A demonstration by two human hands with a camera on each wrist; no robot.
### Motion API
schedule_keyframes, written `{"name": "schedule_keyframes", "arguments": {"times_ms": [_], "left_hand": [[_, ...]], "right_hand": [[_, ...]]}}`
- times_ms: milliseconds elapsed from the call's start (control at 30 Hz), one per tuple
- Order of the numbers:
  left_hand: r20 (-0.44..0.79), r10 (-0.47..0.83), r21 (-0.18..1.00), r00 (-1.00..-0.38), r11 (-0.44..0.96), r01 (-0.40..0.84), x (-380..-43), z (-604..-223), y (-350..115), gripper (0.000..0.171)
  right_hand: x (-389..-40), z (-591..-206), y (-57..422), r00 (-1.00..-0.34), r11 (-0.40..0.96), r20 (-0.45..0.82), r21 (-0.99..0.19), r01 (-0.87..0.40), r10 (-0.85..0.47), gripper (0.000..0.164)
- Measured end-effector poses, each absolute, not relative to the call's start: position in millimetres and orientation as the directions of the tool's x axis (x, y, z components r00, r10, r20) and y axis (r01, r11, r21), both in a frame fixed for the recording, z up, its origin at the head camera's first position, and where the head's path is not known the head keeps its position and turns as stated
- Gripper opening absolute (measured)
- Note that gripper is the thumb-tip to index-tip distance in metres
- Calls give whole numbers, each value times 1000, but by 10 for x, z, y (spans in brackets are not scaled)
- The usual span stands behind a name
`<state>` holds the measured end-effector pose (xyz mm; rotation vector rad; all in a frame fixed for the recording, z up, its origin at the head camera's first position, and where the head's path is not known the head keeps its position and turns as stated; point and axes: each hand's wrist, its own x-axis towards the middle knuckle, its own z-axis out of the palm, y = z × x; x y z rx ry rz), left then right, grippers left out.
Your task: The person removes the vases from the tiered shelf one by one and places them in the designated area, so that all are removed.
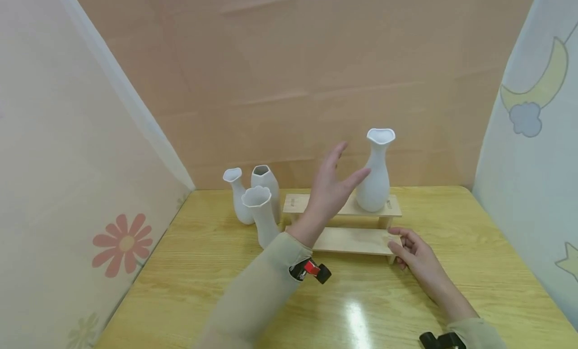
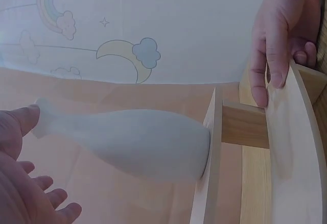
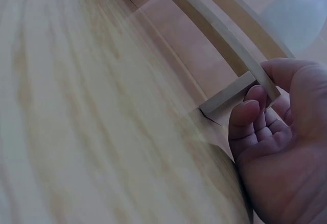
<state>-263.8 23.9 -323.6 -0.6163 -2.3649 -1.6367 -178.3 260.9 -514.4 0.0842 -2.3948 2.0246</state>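
A tall white vase (image 1: 376,186) with a wavy rim stands upright on the upper step of a two-step wooden stand (image 1: 356,240), toward its right end. My left hand (image 1: 327,192) is raised just left of this vase, fingers spread and holding nothing. In the left wrist view its thumb overlaps the vase's rim; I cannot tell whether they touch. My right hand (image 1: 419,261) pinches the right end of the lower step, thumb on top. Fingers (image 3: 244,113) of that hand curl beneath the board in the right wrist view.
Left of the stand, three white vases stand close together: a narrow-necked one (image 1: 239,201), one with an angular mouth (image 1: 267,181) and a fluted one (image 1: 263,216) in front. All rest on a wooden table (image 1: 194,274). Behind rises an orange backdrop (image 1: 271,78), with printed side walls.
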Motion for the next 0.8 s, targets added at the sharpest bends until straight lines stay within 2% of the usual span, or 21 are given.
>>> {"name": "schedule_keyframes", "arguments": {"times_ms": [367,800], "left_hand": [[395,213,840,-894,311,445,-2708,-3215,669,71],[409,169,866,-897,238,439,-2730,-3206,791,53]], "right_hand": [[-1727,-5155,2672,-999,174,22,-984,-26,-27,53],[-1710,-5151,2669,-999,174,37,-984,-40,-21,52]]}}
